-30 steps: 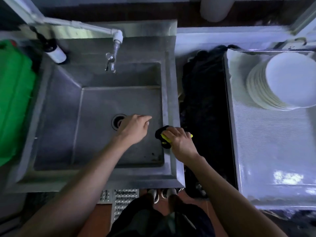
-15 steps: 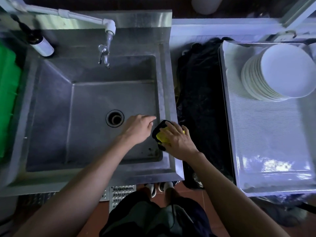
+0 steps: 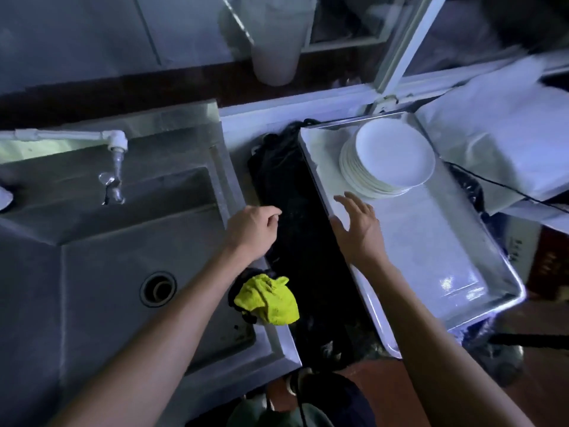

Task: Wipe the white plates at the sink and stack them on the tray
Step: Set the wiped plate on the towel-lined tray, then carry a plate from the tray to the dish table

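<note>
Brushed metal sink (image 3: 92, 248), glossy white plates (image 3: 391, 155), fuzzy cloth (image 3: 268, 300), shiny metal tray (image 3: 480, 291)

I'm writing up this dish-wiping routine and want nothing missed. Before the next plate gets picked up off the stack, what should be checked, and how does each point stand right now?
1. Right hand free for a grip: ok, fingers spread, holding nothing, over the tray's near-left edge.
2. Left hand free: ok, loosely curled, nothing in it.
3. Yellow cloth within reach: ok, lying on the sink rim, in neither hand.
4. Plate stack steady: ok, though it leans slightly, on the tray.
5. Sink basin free for wiping: ok, no dishes in it.
6. Top plate already wiped: cannot tell.
</note>
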`<action>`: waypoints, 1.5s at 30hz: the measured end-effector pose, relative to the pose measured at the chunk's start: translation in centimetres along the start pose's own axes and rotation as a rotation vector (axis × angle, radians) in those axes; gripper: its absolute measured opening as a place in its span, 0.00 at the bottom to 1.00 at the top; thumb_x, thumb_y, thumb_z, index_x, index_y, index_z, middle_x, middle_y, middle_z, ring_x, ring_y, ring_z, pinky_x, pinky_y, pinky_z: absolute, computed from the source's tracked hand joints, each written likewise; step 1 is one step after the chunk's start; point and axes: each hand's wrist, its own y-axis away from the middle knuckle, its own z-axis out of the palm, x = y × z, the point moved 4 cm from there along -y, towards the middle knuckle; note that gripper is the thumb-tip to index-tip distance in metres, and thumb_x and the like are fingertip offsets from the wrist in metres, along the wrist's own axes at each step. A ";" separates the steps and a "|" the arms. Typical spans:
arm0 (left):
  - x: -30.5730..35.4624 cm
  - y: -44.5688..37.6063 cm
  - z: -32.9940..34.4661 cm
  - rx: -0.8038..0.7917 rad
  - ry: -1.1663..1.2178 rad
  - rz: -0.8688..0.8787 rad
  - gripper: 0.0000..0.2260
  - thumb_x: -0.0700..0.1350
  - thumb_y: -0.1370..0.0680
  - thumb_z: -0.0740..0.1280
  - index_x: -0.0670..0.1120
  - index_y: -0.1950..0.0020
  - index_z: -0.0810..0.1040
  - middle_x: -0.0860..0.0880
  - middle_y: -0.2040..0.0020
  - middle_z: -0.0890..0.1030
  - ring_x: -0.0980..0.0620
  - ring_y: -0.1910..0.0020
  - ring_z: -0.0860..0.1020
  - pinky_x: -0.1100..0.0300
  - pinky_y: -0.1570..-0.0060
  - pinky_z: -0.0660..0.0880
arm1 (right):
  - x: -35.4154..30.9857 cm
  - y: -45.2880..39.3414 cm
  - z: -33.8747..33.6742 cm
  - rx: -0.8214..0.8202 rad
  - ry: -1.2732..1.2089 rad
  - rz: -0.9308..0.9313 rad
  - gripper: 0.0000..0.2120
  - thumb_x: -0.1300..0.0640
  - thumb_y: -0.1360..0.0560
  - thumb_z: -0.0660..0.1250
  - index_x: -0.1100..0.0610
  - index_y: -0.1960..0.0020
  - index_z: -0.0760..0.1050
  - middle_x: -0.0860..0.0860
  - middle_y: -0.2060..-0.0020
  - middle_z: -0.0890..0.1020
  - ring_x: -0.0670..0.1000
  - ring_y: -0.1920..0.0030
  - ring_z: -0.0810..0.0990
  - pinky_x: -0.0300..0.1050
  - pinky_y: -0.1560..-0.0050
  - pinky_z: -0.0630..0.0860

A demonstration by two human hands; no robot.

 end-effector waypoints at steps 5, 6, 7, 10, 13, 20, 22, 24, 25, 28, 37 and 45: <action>6.6 -6.3 2.4 0.058 0.227 -0.007 0.09 0.45 0.20 0.67 0.52 0.47 0.86 0.55 0.55 0.86 0.57 0.54 0.83 0.65 0.53 0.78 | 5.3 -3.9 -6.6 0.234 -0.120 0.100 0.20 0.60 0.22 0.69 0.57 0.31 0.75 0.56 0.29 0.74 0.60 0.30 0.72 0.53 0.29 0.67; 8.0 -7.5 3.1 0.050 0.271 -0.016 0.08 0.44 0.21 0.67 0.51 0.47 0.86 0.56 0.55 0.86 0.58 0.55 0.83 0.71 0.55 0.75 | 6.6 -4.8 -7.5 0.250 -0.141 0.123 0.20 0.60 0.22 0.69 0.57 0.31 0.75 0.56 0.29 0.74 0.60 0.30 0.72 0.51 0.30 0.67; 9.2 -8.7 3.9 0.040 0.314 -0.029 0.09 0.43 0.21 0.67 0.50 0.47 0.86 0.56 0.55 0.85 0.58 0.54 0.83 0.76 0.56 0.72 | 7.8 -5.6 -8.1 0.257 -0.158 0.144 0.20 0.59 0.22 0.69 0.57 0.31 0.75 0.56 0.29 0.73 0.60 0.30 0.71 0.51 0.30 0.67; 12.4 -12.1 6.4 -0.002 0.408 -0.078 0.11 0.43 0.21 0.66 0.49 0.41 0.84 0.54 0.47 0.86 0.60 0.48 0.82 0.80 0.54 0.70 | 11.4 -8.0 -9.1 0.238 -0.198 0.209 0.21 0.58 0.22 0.69 0.56 0.29 0.73 0.55 0.27 0.71 0.59 0.28 0.69 0.51 0.30 0.66; 14.5 -15.2 8.9 -0.059 0.444 -0.110 0.16 0.44 0.20 0.65 0.49 0.32 0.79 0.53 0.36 0.82 0.55 0.35 0.78 0.61 0.34 0.73 | 14.8 -10.2 -9.1 0.189 -0.226 0.270 0.23 0.56 0.22 0.68 0.53 0.27 0.71 0.55 0.23 0.66 0.57 0.24 0.64 0.53 0.28 0.65; 15.1 -19.2 13.0 0.023 0.468 -0.299 0.28 0.48 0.21 0.68 0.56 0.22 0.66 0.55 0.24 0.70 0.54 0.26 0.69 0.60 0.33 0.66 | 19.6 -14.6 -8.2 0.123 -0.372 0.292 0.29 0.52 0.23 0.69 0.49 0.23 0.66 0.53 0.22 0.63 0.52 0.22 0.60 0.45 0.26 0.59; 15.2 -19.8 14.0 0.043 0.527 -0.307 0.29 0.47 0.21 0.68 0.57 0.21 0.64 0.58 0.24 0.69 0.60 0.29 0.68 0.62 0.35 0.65 | 20.5 -15.8 -7.8 0.112 -0.430 0.293 0.31 0.51 0.23 0.70 0.48 0.22 0.64 0.51 0.22 0.64 0.50 0.24 0.62 0.38 0.30 0.59; 15.3 -20.4 14.8 0.078 0.574 -0.317 0.30 0.47 0.22 0.69 0.60 0.22 0.64 0.60 0.27 0.71 0.62 0.34 0.70 0.63 0.39 0.66 | 21.0 -16.9 -7.4 0.115 -0.505 0.290 0.32 0.51 0.23 0.70 0.47 0.22 0.63 0.49 0.24 0.66 0.49 0.27 0.66 0.37 0.32 0.61; 15.3 -20.5 15.2 0.100 0.600 -0.333 0.30 0.47 0.22 0.69 0.60 0.22 0.64 0.61 0.28 0.71 0.62 0.36 0.71 0.64 0.41 0.68 | 21.1 -17.3 -7.2 0.120 -0.539 0.290 0.32 0.51 0.23 0.70 0.46 0.22 0.62 0.48 0.24 0.67 0.48 0.28 0.68 0.38 0.32 0.63; 15.5 -20.9 16.0 0.171 0.633 -0.381 0.30 0.46 0.23 0.70 0.61 0.23 0.65 0.61 0.33 0.73 0.63 0.41 0.73 0.68 0.47 0.68 | 21.5 -18.3 -6.9 0.160 -0.649 0.345 0.32 0.51 0.25 0.71 0.42 0.24 0.65 0.46 0.30 0.75 0.48 0.36 0.76 0.45 0.35 0.73; 15.8 -21.3 17.2 0.329 0.784 -0.460 0.29 0.38 0.27 0.71 0.61 0.31 0.75 0.65 0.43 0.78 0.76 0.53 0.76 0.79 0.59 0.71 | 22.5 -19.2 -5.7 0.190 -0.793 0.402 0.29 0.55 0.27 0.73 0.38 0.29 0.70 0.40 0.39 0.79 0.37 0.44 0.78 0.28 0.49 0.74; 16.1 -20.9 17.2 0.359 0.814 -0.457 0.30 0.40 0.30 0.69 0.67 0.34 0.75 0.64 0.42 0.80 0.70 0.47 0.78 0.75 0.55 0.74 | 22.3 -19.2 -5.6 0.236 -0.854 0.405 0.29 0.57 0.28 0.73 0.37 0.31 0.72 0.37 0.43 0.80 0.41 0.45 0.80 0.43 0.45 0.79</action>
